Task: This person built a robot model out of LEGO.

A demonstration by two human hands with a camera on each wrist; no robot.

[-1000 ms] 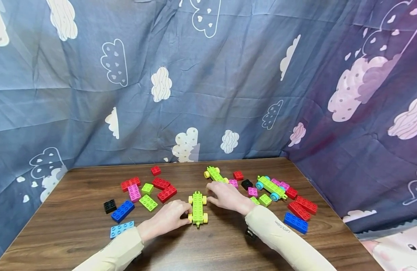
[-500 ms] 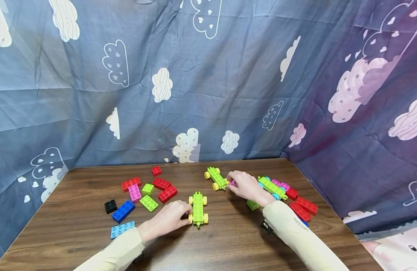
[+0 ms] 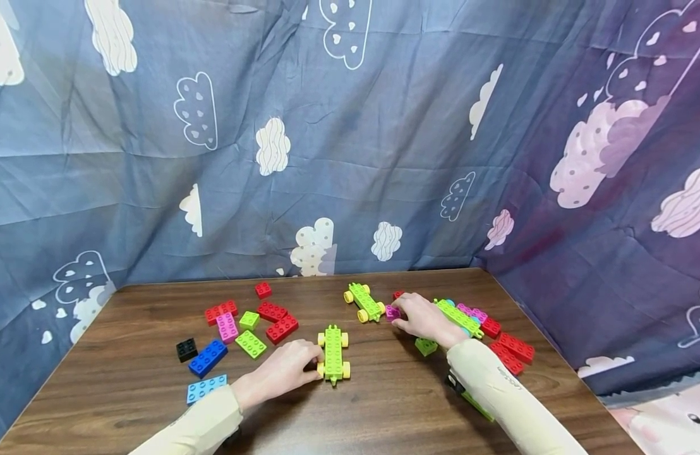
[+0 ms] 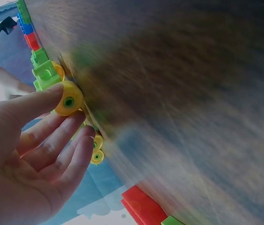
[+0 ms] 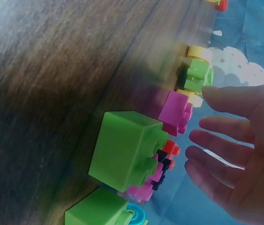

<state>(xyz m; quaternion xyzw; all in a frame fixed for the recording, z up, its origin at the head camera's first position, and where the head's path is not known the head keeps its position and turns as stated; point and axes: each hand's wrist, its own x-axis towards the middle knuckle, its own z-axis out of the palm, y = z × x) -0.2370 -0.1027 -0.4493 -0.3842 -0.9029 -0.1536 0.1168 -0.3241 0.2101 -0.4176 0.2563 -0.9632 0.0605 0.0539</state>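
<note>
The bench [image 3: 384, 404] lay before me with a cloud-printed sheet [image 3: 350, 139] hung behind it and along the right. No box or tray was on it; every brick sat loose on the wood.

A second before, my right hand [image 3: 421, 318] had rested at the far end of the near cart [image 3: 333, 354]. Since then it had travelled away and to the right, and it now lay just right of the far cart [image 3: 364, 301], its fingertips at a small pink brick [image 3: 392, 311]. In the right wrist view the fingers [image 5: 235, 140] were straight and spread, just short of the pink brick and closed on nothing. I judged from the shift that I had gone to fetch a piece for the cart, and that the pick was not yet made.

My left hand [image 3: 282, 373] had not moved. Its loosely bent fingers touched the yellow wheel [image 4: 68, 98] on the cart's left side, steadying it more than gripping it.

A third cart [image 3: 457, 316], with blue wheels, lay right of my right hand, with red bricks [image 3: 512, 351] beyond. At left sat red, pink, green, blue and black bricks [image 3: 236, 328]. One green brick [image 3: 426, 345] lay near my right wrist.
</note>
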